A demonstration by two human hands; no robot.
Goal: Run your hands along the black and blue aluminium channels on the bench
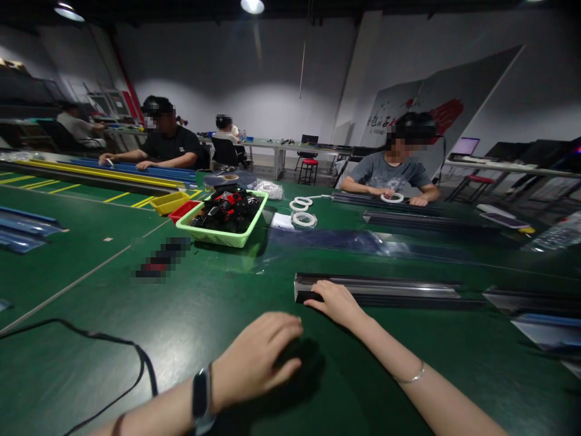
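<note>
A long dark metal rail [390, 289] lies across the green table [190, 315] in front of me. My right hand [334, 303] rests on the rail's near left end, fingers laid over it. Closer to me, my left hand [254, 358] hovers palm down just above the table surface, fingers slightly spread, holding nothing that I can see. A dark watch sits on my left wrist and a thin bracelet on my right.
A green basket [222, 237] of dark and red parts stands mid-table, with yellow [169, 202] and red [183, 210] trays beside it. White tape rolls [303, 219] lie beyond. A black cable [113, 343] runs at left. Other people work at the far side; more rails lie at right.
</note>
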